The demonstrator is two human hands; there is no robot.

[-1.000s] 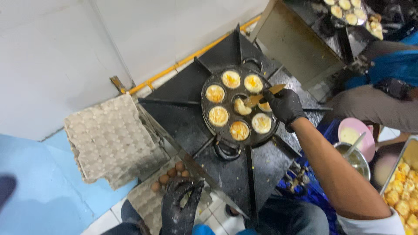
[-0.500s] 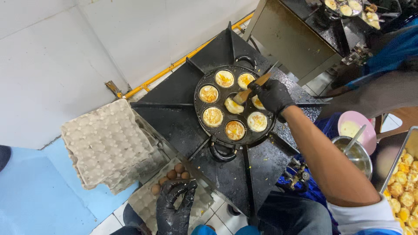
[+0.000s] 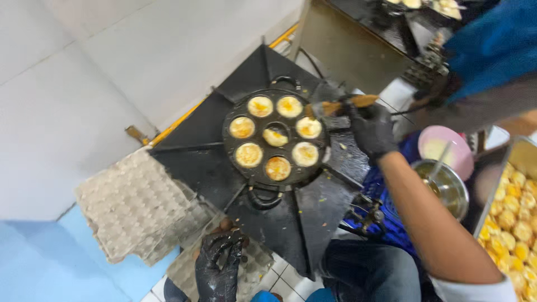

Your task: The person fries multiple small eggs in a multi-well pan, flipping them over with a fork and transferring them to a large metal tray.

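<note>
A round black pan (image 3: 276, 138) with several wells of yellow-white egg cakes sits on a black stove (image 3: 212, 162). My right hand (image 3: 372, 130), in a black glove, grips a wooden-handled spatula (image 3: 335, 105) whose blade lies at the pan's right rim. My left hand (image 3: 218, 267), also in a black glove, rests on a carton of brown eggs (image 3: 226, 225) below the stove, fingers bent over the eggs; whether it holds one I cannot tell.
An empty grey egg tray (image 3: 131, 207) lies at the left. On the right stand a metal bowl with a spoon (image 3: 447, 187), a pink bowl (image 3: 442, 146) and a tray of cooked yellow cakes (image 3: 517, 215). Another person in blue (image 3: 492, 61) works top right.
The view has swung, so everything has shifted left in frame. My right hand has drawn the spatula from over the pan's cakes out to the right rim. My left hand stays on the eggs.
</note>
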